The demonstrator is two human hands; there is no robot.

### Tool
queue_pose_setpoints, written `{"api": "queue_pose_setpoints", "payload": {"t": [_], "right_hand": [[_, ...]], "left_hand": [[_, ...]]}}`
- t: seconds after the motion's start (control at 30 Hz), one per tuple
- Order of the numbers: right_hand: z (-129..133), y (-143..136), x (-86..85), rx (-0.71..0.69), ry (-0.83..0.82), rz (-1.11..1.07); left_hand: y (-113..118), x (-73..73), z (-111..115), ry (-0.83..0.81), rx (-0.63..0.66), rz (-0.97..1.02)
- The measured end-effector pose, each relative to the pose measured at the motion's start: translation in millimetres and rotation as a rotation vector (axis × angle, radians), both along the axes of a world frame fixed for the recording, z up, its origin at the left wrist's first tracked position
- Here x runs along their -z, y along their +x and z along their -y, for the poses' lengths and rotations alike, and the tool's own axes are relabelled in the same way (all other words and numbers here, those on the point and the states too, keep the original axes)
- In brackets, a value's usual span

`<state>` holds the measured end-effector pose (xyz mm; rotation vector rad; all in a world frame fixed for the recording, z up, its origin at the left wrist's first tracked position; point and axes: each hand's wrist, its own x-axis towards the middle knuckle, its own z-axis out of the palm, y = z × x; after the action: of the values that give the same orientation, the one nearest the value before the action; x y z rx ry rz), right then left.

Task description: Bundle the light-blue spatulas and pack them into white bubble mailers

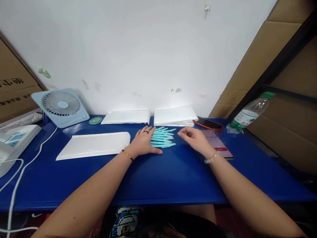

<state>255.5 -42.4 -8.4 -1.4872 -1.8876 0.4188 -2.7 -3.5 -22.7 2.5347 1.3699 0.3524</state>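
Blue desk (170,180); carton (17,67) w/ Chinese txt (12,81); L fingers (148,133) splayed over teal strips (163,135), R fingers (185,136) curled, hold unclear.

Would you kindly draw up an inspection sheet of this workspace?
Surface: blue table with a slight sheen.
Job's things: teal strips, fanned out; white packet to their left.
Clutter: fan, green disc, bottle, lit phone, orange-edged phone.
Hands: left hand spread, partly covering the strips; right hand curled to their right, nothing seen in it.
Cables: white cable on the table's left side, near a power strip.
Surroundings: white wall behind; cardboard on both sides.
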Motion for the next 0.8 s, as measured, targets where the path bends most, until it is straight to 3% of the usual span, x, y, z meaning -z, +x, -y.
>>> {"api": "queue_pose_setpoints", "payload": {"t": [0.13, 0.33, 0.43, 0.6, 0.8], "right_hand": [[-5.1, 6.1, 2.6, -0.092, 0.082, 0.081], [-14.8, -8.3, 26.4, -0.323, -0.017, 0.372], [-12.0, -20.3, 29.3, -0.362, 0.052, 0.418], [-0.1, -34.0, 21.1, -0.319, 0.154, 0.575], [6.7, -35.0, 10.0, -0.342, 0.232, 0.818]], "left_hand": [[6.0, 4.0, -7.9, -0.022, 0.009, -0.03], [21.7, 0.5, -3.0, -0.012, 0.128, 0.034], [28.4, -2.2, 1.2, 0.048, 0.189, -0.033], [39.1, -8.4, 9.2, 0.061, 0.171, -0.187], [25.2, -27.9, 8.6, -0.243, 0.207, -0.109]]}}
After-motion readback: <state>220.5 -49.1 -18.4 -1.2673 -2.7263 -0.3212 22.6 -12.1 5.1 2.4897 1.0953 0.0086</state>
